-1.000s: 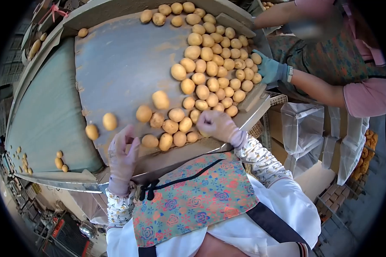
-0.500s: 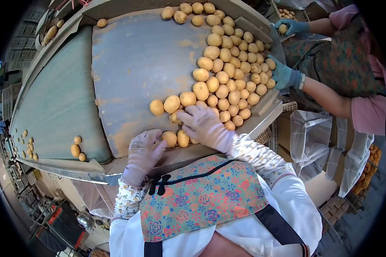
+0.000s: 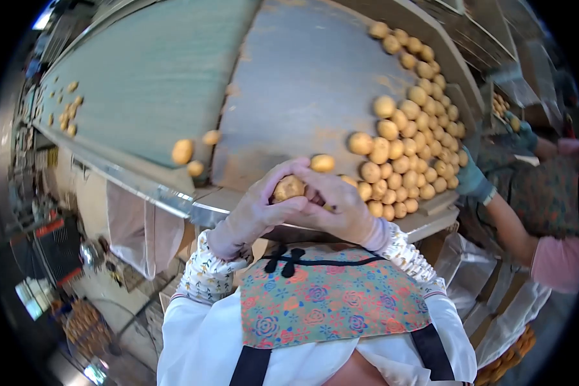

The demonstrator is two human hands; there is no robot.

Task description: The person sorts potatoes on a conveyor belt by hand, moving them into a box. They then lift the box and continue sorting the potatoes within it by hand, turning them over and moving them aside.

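Observation:
My left hand [image 3: 258, 204], in a pale glove, is wrapped round a potato [image 3: 289, 188] over the near edge of the sorting surface. Beside it, touching, my right hand [image 3: 344, 202] has its fingers curled around something dark that I cannot make out. Just above the fingertips a single potato [image 3: 322, 163] lies on the grey surface [image 3: 289, 96]. Many potatoes [image 3: 408, 148] are packed together to the right of my hands.
A green belt [image 3: 154, 83] with a few potatoes [image 3: 182, 151] at its near end runs off to the left. A co-worker's gloved hand [image 3: 475, 177] touches the right edge of the pile. Plastic-lined boxes [image 3: 463, 260] stand at the lower right.
The view has turned left. My hands have come together, and the left one, empty before, now holds a potato. My right hand has left the row of potatoes near the edge.

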